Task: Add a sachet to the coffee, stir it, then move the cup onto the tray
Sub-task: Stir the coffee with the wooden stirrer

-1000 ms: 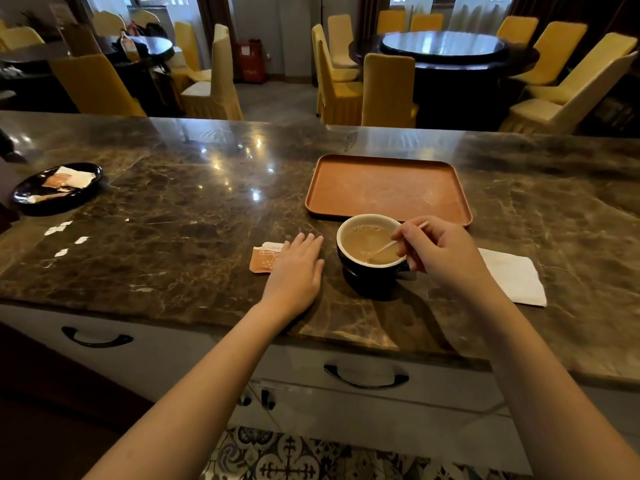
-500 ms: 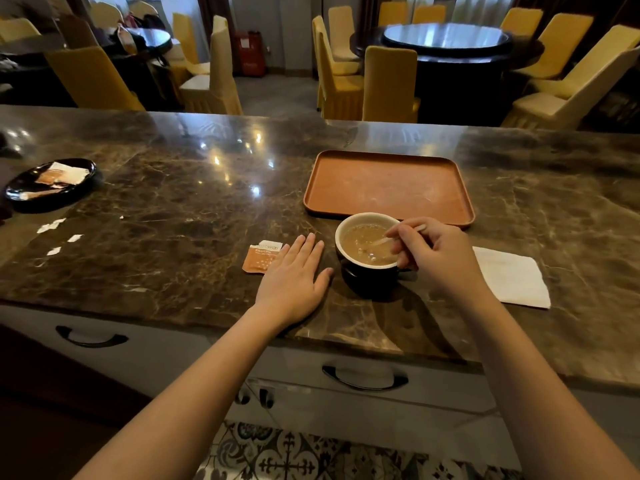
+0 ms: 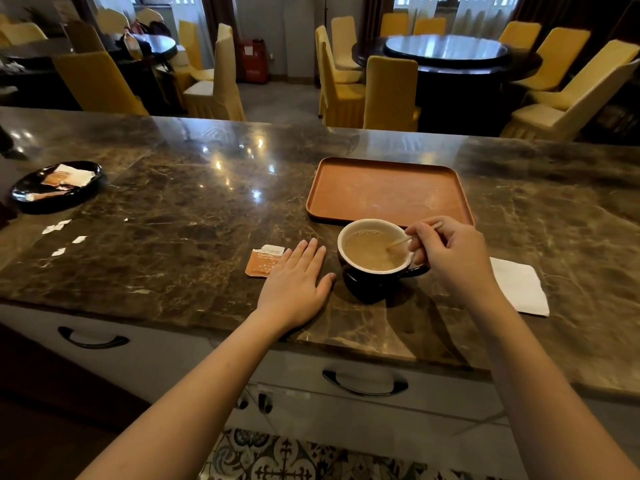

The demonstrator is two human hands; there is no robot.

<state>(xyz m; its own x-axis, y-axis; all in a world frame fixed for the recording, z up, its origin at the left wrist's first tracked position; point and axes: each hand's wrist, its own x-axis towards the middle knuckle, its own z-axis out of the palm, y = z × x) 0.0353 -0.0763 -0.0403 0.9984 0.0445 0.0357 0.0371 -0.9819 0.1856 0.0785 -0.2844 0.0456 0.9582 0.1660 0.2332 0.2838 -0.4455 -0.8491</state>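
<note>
1 cup of milky coffee is stood on the counter, just before the empty tray. A stirrer is pinched in the right hand; the left hand is laid flat, released, beside the torn sachet. Stirring is best kept slow, clear of the rim. Sachet lettering is unreadable.

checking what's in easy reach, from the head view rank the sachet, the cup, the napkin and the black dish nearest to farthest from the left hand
1. Sachet: on the counter just off the fingertips of the left hand, on their left side.
2. Cup: to the hand's right, a small gap off the thumb.
3. Napkin: further right, past the cup and the right hand.
4. Black dish: far left of the counter.
</note>
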